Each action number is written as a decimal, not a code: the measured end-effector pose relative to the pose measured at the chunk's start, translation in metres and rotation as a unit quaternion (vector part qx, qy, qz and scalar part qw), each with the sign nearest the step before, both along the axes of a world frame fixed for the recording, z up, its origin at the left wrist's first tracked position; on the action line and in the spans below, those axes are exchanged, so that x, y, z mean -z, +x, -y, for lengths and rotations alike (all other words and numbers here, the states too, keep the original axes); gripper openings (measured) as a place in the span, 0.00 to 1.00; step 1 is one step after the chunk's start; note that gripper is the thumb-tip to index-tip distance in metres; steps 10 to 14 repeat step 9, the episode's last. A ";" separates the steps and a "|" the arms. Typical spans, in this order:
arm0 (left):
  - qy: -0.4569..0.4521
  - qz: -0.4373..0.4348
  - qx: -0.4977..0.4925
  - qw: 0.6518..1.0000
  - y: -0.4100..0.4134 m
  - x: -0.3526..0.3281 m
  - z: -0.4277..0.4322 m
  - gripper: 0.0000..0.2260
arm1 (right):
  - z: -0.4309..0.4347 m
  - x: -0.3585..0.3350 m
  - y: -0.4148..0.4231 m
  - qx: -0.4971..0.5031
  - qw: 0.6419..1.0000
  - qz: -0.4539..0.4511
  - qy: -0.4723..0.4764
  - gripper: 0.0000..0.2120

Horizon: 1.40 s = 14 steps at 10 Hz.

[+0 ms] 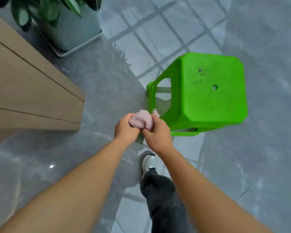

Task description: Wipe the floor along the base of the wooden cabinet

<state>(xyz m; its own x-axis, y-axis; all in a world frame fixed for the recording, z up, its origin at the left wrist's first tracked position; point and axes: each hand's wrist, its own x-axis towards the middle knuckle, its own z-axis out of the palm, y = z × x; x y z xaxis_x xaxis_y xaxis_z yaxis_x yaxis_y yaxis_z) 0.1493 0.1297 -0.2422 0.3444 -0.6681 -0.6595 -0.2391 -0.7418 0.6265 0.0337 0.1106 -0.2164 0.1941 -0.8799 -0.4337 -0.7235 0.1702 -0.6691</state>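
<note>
Pink cloth [141, 121] bunched between both hands

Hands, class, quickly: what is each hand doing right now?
Left hand: closed on the pink cloth.
Right hand: closed on the same cloth.

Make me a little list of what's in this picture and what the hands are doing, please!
left hand: closed in a grip on the cloth
right hand: also closed on the cloth
cloth: pink, bunched up between both hands, held above the floor
cabinet: wooden, on the left
floor: grey shiny tiles, not being wiped at this moment
stool: green plastic, on the right, close to the hands
plant pot: pale pot with green leaves, standing past the cabinet
shoe: white, below the hands
</note>
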 end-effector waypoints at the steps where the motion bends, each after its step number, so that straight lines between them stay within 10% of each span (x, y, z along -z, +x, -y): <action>1: -0.050 -0.054 -0.008 0.997 -0.060 -0.068 0.033 0.14 | 0.019 -0.055 -0.069 0.004 0.997 -0.024 -0.072 0.21; 4: -0.110 -0.228 -0.070 0.965 -0.150 -0.061 0.106 0.30 | 0.089 -0.009 -0.160 0.161 0.972 -0.032 -0.168 0.28; 7: -0.087 -0.054 0.054 0.993 -0.156 -0.047 0.099 0.30 | 0.114 0.003 -0.198 -0.164 0.958 -0.232 -0.033 0.38; 14: -0.005 0.067 0.189 0.980 -0.093 -0.141 0.074 0.29 | 0.091 -0.079 -0.171 -0.218 0.931 -0.292 0.029 0.27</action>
